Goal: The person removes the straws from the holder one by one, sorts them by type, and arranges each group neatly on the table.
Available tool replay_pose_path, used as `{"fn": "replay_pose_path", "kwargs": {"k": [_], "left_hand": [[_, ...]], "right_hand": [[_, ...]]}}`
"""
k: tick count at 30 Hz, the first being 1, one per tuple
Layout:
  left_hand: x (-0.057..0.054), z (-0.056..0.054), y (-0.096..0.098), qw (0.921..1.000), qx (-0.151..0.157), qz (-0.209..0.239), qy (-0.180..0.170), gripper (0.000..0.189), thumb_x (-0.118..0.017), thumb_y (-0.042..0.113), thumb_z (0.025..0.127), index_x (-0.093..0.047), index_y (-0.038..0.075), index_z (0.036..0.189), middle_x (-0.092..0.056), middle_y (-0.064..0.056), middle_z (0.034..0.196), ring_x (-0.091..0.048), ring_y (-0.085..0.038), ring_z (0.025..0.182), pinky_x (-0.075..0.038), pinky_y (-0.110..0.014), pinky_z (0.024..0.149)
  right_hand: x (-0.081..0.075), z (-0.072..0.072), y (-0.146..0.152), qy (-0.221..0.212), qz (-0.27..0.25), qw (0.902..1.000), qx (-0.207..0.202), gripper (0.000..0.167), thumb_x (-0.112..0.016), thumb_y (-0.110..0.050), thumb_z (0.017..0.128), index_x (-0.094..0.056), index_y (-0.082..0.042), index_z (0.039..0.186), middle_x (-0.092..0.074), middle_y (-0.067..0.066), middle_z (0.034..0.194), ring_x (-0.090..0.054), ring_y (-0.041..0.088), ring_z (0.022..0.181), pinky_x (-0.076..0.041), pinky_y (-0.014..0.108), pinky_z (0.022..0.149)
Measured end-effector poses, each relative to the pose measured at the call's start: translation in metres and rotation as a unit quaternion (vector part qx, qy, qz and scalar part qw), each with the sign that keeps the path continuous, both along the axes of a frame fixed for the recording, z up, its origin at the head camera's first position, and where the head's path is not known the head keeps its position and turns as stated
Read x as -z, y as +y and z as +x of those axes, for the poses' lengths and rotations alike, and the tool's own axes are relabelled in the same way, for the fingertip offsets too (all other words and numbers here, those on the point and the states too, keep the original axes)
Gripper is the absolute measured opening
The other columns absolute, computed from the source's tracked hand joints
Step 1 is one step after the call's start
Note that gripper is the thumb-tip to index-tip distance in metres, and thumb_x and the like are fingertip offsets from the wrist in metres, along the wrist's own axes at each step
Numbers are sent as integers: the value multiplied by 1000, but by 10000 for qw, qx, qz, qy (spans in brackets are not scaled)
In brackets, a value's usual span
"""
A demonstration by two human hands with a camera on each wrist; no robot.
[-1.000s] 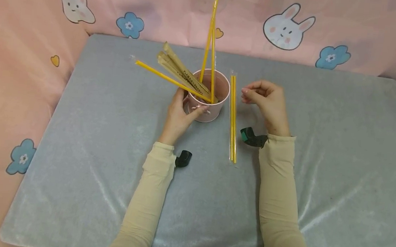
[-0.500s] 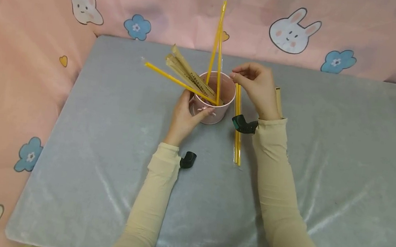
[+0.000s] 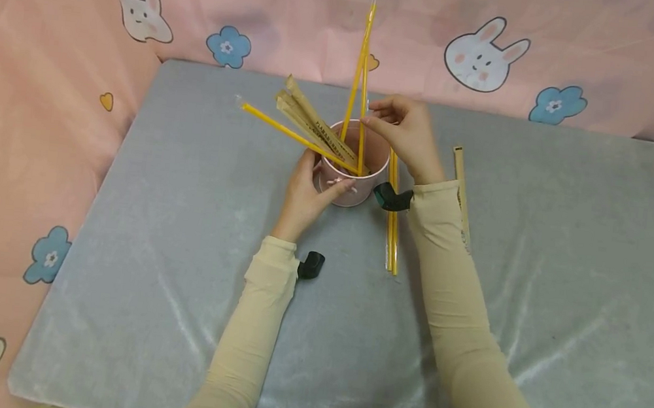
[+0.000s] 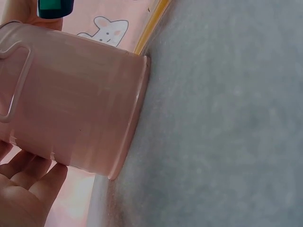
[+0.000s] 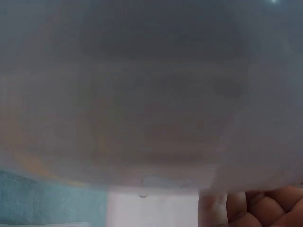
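A pink bucket [image 3: 344, 192] stands on the grey cloth, holding yellow straws [image 3: 359, 69] in clear wrappers and several paper-wrapped straws [image 3: 314, 120]. My left hand [image 3: 304, 195] grips its left side, thumb across the front near a small bow. In the left wrist view, the fingers [image 4: 40, 182] rest on the bucket's wall [image 4: 80, 99]. My right hand [image 3: 407, 133] is over the bucket's right rim, thumb and index tips right at an upright yellow straw with a gap between them. The right wrist view is mostly filled by the blurred bucket [image 5: 151, 118].
Several wrapped yellow straws [image 3: 392, 243] lie right of the bucket, partly hidden under the right hand. A paper-wrapped straw [image 3: 462, 184] lies beyond the right sleeve. A pink curtain [image 3: 299, 4] with rabbits and flowers rises behind the grey-covered table [image 3: 174, 320].
My right hand has moved left, from beside the loose yellow straws to the upright straws in the bucket. My left hand keeps its hold. The view has shifted slightly.
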State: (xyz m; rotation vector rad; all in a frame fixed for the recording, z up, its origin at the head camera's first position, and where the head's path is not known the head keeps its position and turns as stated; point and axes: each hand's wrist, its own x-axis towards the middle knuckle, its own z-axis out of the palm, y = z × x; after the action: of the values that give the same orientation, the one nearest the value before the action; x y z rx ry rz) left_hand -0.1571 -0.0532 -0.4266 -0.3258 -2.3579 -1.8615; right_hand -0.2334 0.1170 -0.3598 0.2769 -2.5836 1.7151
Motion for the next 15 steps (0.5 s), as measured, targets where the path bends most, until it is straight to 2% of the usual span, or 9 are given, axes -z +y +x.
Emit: {"fn": "replay_pose_path", "kwargs": {"k": [8, 11, 15], "left_hand": [[0, -1, -1, 10000, -8, 19, 42, 74, -75, 17, 83, -34, 4, 142, -41, -13, 140, -37, -16, 130, -35, -32, 107], [0, 0, 0, 10000, 0, 11, 33, 73, -74, 17, 83, -33, 4, 142, -41, -13, 141, -37, -16, 131, -34, -32, 107], [0, 0, -1, 10000, 7, 12, 22, 74, -75, 17, 83, -33, 4, 143, -41, -12, 141, -36, -16, 131, -34, -31, 108]], "right_hand": [[4, -3, -6, 167, 6, 9999, -36, 19, -71, -9, 84, -67, 6, 96, -65, 8, 86, -58, 16, 76, -48, 24, 72], [5, -1, -5, 243, -171, 9996, 10, 15, -70, -7, 84, -68, 5, 92, -65, 5, 83, -58, 15, 77, -48, 24, 73], [6, 4, 0, 384, -535, 9976, 214, 5, -71, -6, 83, -69, -1, 85, -64, 0, 80, -58, 13, 76, -48, 22, 73]]}}
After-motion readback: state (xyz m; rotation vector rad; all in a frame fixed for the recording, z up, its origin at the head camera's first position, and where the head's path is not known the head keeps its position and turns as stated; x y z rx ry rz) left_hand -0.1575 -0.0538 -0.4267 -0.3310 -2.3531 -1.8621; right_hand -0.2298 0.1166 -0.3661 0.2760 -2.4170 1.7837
